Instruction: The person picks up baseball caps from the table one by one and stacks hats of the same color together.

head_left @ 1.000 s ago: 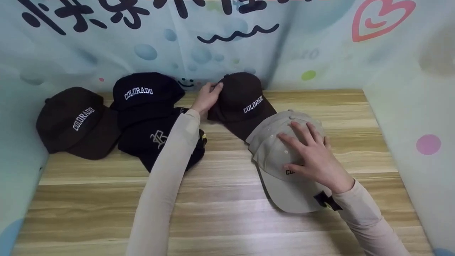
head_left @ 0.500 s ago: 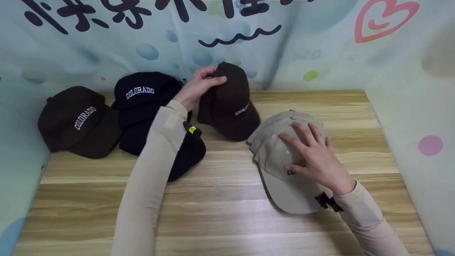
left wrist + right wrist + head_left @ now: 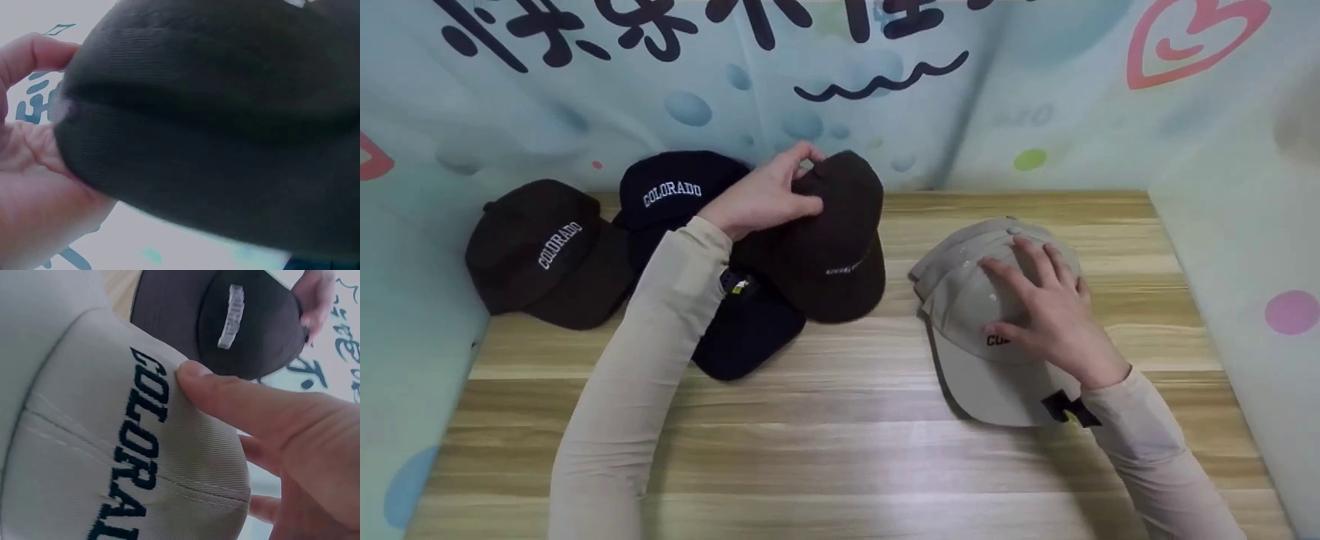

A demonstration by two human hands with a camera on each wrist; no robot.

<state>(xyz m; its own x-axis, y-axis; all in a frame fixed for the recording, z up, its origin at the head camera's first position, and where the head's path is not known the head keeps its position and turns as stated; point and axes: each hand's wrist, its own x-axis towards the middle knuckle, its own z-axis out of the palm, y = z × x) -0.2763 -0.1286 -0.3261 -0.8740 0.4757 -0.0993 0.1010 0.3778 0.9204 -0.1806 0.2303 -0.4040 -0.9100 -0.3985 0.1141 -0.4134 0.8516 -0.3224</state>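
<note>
And here's my left hand (image 3: 765,191), thumb and fingers pinching the top of the brown cap (image 3: 844,217) at its crown, brim angled down towards me, white lettering on its front! It's at the back of the counter (image 3: 810,450), in front of the printed backdrop (image 3: 885,97); whether its brim touches the wood, I can't tell. Over on my right, my right hand (image 3: 1057,315) lies spread across the crown of the beige cap (image 3: 982,390), thumb by the dark lettering, with another beige cap (image 3: 945,255) tucked just behind. Out left, a second brown cap (image 3: 562,247) sits beside a navy COLORADO cap (image 3: 682,176), and a dark brim (image 3: 750,345) pokes out from under my left forearm (image 3: 615,390).
</note>
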